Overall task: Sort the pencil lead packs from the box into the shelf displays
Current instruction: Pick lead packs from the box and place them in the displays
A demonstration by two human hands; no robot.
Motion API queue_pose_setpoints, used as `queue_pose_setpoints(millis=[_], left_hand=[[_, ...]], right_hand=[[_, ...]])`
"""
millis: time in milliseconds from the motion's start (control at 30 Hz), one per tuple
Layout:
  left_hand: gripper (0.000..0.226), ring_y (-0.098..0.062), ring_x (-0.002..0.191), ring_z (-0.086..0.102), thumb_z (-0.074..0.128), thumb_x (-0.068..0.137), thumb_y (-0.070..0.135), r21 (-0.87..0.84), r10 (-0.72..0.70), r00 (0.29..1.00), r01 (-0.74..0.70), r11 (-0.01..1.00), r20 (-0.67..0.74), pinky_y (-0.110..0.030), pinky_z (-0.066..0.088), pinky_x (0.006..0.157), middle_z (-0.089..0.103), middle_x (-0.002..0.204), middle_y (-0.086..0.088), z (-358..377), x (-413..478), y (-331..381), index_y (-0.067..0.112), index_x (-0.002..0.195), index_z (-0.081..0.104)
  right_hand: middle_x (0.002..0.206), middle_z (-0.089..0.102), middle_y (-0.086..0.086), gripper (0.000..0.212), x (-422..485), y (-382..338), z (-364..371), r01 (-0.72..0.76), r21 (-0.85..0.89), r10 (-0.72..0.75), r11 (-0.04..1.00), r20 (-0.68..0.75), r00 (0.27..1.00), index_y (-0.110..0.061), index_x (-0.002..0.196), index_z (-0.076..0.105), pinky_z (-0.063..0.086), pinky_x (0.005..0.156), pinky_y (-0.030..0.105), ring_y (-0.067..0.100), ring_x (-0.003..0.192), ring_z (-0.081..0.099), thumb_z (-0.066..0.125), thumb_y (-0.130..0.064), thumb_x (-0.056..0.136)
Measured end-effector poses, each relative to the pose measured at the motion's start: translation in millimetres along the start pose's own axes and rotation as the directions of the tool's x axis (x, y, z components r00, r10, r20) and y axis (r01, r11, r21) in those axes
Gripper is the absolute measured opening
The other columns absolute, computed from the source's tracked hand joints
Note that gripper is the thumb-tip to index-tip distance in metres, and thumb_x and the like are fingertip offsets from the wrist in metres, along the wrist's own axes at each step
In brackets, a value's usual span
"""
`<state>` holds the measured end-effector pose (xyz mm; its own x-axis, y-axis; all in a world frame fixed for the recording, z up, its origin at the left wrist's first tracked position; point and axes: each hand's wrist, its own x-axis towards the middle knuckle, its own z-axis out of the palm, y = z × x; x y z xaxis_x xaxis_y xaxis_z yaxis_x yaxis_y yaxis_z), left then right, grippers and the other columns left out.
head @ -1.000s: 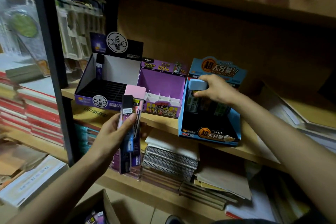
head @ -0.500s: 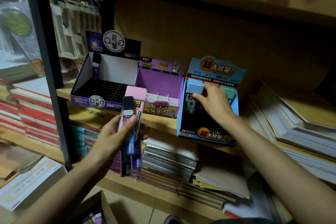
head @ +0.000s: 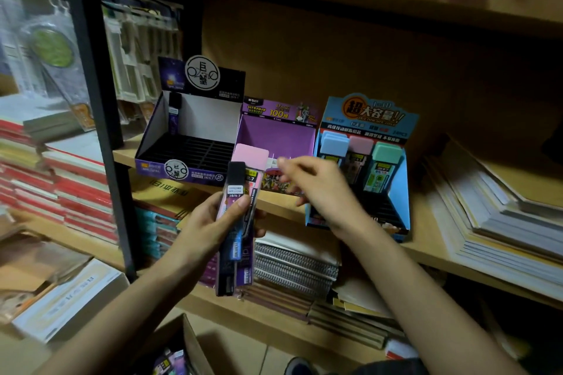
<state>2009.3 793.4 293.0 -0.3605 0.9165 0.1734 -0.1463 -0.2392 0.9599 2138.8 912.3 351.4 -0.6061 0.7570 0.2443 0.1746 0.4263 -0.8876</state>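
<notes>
Left hand (head: 210, 228): fingers and thumb wrapped round a bunch of lead packs (head: 236, 222), held upright below the shelf (head: 426, 240) edge.
Right hand (head: 320, 189): blurred, fingers loosely bent, holding nothing, in the air before the purple display (head: 277, 137).
Blue display (head: 399, 192): right of the purple one; blue, pink and green packs (head: 359, 149) stand in its back row.
Black display (head: 179, 169): leftmost, one pack (head: 174, 116) in its back left corner.
In the way: the right hand hides the purple display's front and the blue display's lower left corner.
Box (head: 189, 341): on the floor below, more packs inside.
Around: spiral notebooks (head: 295, 265) on the lower shelf, paper stacks (head: 493, 213) at right, a black post (head: 97, 119) at left.
</notes>
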Motion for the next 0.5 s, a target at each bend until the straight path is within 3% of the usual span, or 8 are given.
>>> queue_pose_setpoints(millis=[67, 200, 367, 500], left_hand=[[0.035, -0.024, 0.076, 0.071, 0.055, 0.081, 0.033, 0.025, -0.019, 0.999, 0.018, 1.0, 0.041, -0.032, 0.059, 0.068, 0.073, 0.089, -0.008, 1.7, -2.6, -0.9, 0.014, 0.111, 0.059], [0.042, -0.027, 0.081, 0.071, 0.056, 0.082, 0.034, 0.028, -0.076, 0.995, 0.074, 0.997, 0.058, -0.044, 0.057, 0.078, 0.071, 0.095, -0.01, -0.1, -5.0, -6.1, 0.01, 0.117, 0.056], [0.043, -0.023, 0.079, 0.071, 0.058, 0.081, 0.034, -0.044, -0.14, 0.988, 0.143, 0.989, 0.063, -0.036, 0.059, 0.073, 0.072, 0.091, -0.009, -2.6, -3.1, -10.6, 0.007, 0.114, 0.057], [0.036, -0.02, 0.079, 0.07, 0.055, 0.085, 0.028, -0.066, -0.136, 0.989, 0.14, 0.988, 0.066, -0.028, 0.057, 0.065, 0.072, 0.098, -0.01, -3.5, -2.6, -12.4, 0.007, 0.114, 0.056]], right_hand=[[0.079, 0.065, -0.002, 0.014, -2.9, 1.9, 21.1, -0.079, 0.145, 0.064, 0.986, 0.108, 0.992, -0.017, 0.09, 0.067, 0.045, 0.05, 0.017, 0.007, 0.062, 0.058, 0.059, -0.03, 0.091], [0.08, 0.065, 0.005, 0.017, -2.2, 5.8, 33.9, -0.137, 0.206, 0.117, 0.969, 0.106, 0.987, -0.004, 0.098, 0.067, 0.043, 0.046, 0.017, 0.01, 0.06, 0.058, 0.059, -0.017, 0.091], [0.081, 0.066, 0.0, 0.01, 1.9, 4.2, 21.8, -0.181, 0.319, 0.194, 0.93, -0.01, 0.981, -0.011, 0.091, 0.065, 0.045, 0.043, 0.017, 0.001, 0.06, 0.061, 0.057, -0.017, 0.092], [0.086, 0.068, 0.005, 0.01, 6.0, 4.7, 2.5, -0.176, 0.436, 0.24, 0.883, -0.097, 0.966, -0.008, 0.093, 0.063, 0.049, 0.046, 0.018, 0.007, 0.064, 0.065, 0.056, -0.016, 0.093]])
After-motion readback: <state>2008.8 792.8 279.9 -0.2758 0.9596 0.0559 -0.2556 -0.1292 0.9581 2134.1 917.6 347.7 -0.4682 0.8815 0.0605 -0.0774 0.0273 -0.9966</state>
